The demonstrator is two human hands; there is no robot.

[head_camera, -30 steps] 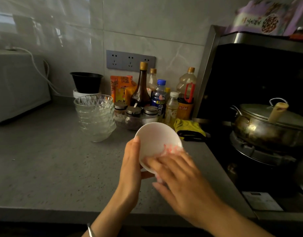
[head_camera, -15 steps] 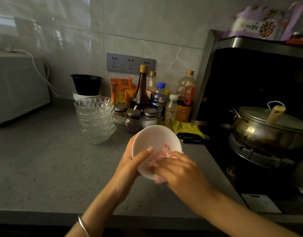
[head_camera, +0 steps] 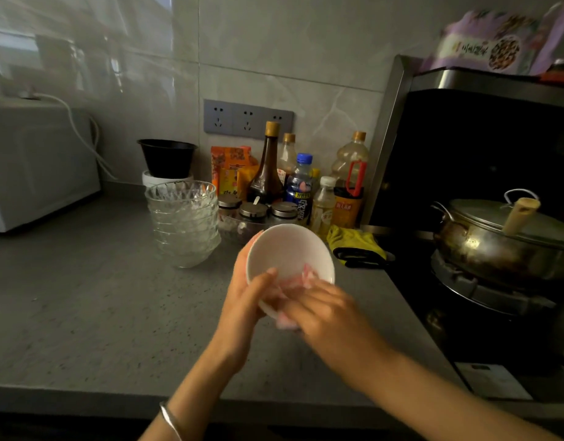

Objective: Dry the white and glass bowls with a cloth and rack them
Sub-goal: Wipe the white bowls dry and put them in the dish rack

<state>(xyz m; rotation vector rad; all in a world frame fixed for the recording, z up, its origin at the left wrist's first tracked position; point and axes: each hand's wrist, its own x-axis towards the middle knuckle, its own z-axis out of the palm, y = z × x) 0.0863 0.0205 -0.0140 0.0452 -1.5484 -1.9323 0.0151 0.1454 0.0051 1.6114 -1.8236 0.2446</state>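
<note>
Near centre, the left hand (head_camera: 242,308) grips a tilted white bowl (head_camera: 290,253) above the grey counter (head_camera: 83,297), thumb over the near rim and fingers behind. The right hand (head_camera: 325,310), fingers curled together, presses a pink cloth (head_camera: 301,278) into it. Farther left, stacked glass bowls (head_camera: 183,224) stand on the counter; bottles (head_camera: 301,186) line the far wall.

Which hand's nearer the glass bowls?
Left. The left hand grips the white bowl just right of the glass bowls; the right hand, holding the cloth, is farther right.
</note>
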